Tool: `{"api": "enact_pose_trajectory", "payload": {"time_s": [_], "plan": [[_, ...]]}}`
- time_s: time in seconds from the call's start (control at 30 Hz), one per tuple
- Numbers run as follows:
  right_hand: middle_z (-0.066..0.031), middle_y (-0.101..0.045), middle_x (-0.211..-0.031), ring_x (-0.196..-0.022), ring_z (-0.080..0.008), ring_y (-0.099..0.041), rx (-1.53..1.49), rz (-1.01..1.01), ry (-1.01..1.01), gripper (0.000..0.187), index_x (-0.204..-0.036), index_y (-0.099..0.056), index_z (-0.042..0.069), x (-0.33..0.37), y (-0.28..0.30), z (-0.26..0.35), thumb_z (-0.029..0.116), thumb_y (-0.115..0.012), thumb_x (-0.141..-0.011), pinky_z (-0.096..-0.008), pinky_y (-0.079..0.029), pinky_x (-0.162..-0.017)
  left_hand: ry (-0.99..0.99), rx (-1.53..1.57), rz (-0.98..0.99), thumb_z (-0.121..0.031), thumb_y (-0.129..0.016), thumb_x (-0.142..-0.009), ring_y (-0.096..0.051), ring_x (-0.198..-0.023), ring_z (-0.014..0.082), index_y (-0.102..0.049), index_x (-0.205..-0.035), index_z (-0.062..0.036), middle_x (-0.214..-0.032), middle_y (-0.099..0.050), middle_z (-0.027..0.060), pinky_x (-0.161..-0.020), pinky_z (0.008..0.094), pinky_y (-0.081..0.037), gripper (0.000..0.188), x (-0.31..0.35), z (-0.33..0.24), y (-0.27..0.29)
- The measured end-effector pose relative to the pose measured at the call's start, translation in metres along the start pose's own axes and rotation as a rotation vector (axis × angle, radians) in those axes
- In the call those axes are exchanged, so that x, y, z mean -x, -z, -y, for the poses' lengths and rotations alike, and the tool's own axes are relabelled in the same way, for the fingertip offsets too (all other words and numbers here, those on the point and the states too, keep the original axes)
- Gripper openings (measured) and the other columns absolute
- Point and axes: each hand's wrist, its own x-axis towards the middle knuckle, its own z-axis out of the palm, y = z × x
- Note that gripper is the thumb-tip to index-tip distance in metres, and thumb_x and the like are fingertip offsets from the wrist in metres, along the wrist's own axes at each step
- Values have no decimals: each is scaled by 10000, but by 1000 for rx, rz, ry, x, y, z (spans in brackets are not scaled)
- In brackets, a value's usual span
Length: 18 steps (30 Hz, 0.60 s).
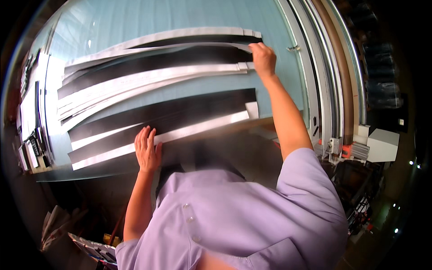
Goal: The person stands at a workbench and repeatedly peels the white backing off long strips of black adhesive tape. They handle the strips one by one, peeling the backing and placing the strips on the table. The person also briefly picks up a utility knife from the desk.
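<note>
Long black strips with white edges lie in two groups across a pale blue-green table (pixel 279 83). My left hand (pixel 147 150) rests on the near edge of the nearest black-and-white strip (pixel 198 129), its fingers stretched out. At the far right end of the farther group, my right hand (pixel 264 58) is closed, pinching the end of a white-edged strip (pixel 198 45). Its fingertips partly hide that end. Below it, several white-edged strips (pixel 135 82) overlap and fan out toward the left. The near group has a folded white tab (pixel 252 110) at its right end.
Pale metal rails (pixel 310 58) and a brown roller (pixel 342 67) run along the table's right side. A white box (pixel 382 145) stands beyond them. At the table's left edge lie a dark keypad-like device (pixel 34 145) and other small items. Papers (pixel 56 225) stand at the lower left.
</note>
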Motion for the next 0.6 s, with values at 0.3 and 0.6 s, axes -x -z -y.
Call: {"api": "enact_pose_trajectory", "payload": {"time_s": [0.3, 0.6], "plan": [[-71, -707, -834, -648, -246, -631, -791, 256, 86, 81, -882, -695, 72, 185, 104, 183, 60, -724, -807, -352, -509, -606, -198, 173, 349, -212, -790, -772, -650, -992, 323, -680, -1083, -84, -1025, -692, 114, -898, 441, -490, 354, -69, -98, 37], [-43, -564, -903, -921, -234, -561, -467, 546, -195, 412, -1180, -758, 224, 157, 73, 29, 45, -742, -810, -356, -481, -850, 151, 397, 713, -261, -632, -910, -666, -773, 401, -730, -891, -46, -783, -694, 191, -714, 469, -524, 236, -139, -137, -18]]}}
